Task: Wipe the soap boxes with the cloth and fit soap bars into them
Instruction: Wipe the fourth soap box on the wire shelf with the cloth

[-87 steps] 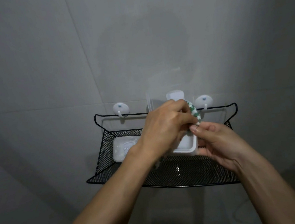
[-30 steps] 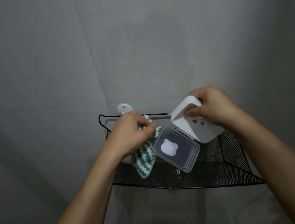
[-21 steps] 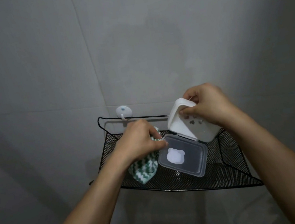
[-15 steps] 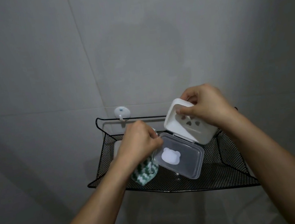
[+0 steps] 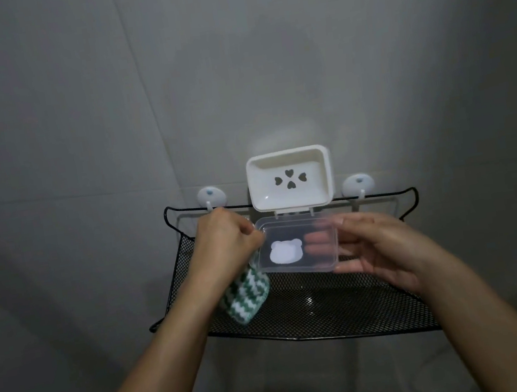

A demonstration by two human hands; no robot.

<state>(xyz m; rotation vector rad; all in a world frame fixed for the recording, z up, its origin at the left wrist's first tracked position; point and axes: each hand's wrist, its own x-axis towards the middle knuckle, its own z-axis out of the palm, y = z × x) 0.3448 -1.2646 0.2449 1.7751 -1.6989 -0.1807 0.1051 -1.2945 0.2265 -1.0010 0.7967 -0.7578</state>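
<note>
The white soap box [image 5: 289, 178] stands open and upright against the wall, empty, four heart-shaped holes in its base; its clear lid [image 5: 297, 245], bearing a white bear shape, hangs at 6 o'clock. The right hand [image 5: 381, 250] holds the lid's right side, fingers beneath; the left hand [image 5: 228, 250], at its 9 o'clock, grips the green-and-white cloth [image 5: 248, 297] over the black mesh shelf [image 5: 333, 311]

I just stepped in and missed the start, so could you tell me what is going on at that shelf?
A person is cleaning a soap box over a black mesh shelf on a tiled wall. The right hand holds the clear lid, fingers showing through it, while the white base stands tipped up with its inside facing the camera. The left hand grips a green-and-white cloth at the lid's left edge. The base holds no soap bar.
</note>
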